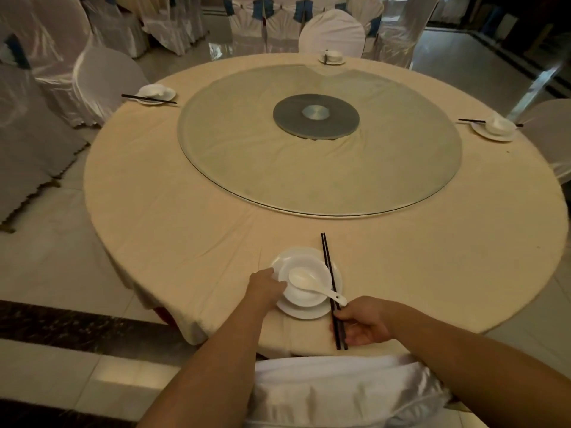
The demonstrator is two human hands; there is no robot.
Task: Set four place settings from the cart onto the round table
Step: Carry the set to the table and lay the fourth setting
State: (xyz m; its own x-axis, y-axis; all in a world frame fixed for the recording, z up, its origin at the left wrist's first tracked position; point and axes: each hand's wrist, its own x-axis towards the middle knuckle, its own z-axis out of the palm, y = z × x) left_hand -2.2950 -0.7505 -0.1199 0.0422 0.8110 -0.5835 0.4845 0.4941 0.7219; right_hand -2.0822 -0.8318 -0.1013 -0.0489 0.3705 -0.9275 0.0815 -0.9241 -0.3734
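Note:
A white plate [309,312] lies at the near edge of the round table [185,217], with a white bowl [301,296] on it and a white spoon [309,281] in the bowl. My left hand [265,287] grips the bowl's left rim. My right hand [363,324] pinches the near end of black chopsticks [327,264] that lie across the plate's right edge. Three other settings stand at the far left [154,94], the far side [332,57] and the right [496,128].
A glass turntable [247,149] with a grey hub covers the table's middle. A white-covered chair [340,393] is right below my arms. More covered chairs ring the table and fill the back. Tiled floor lies to the left.

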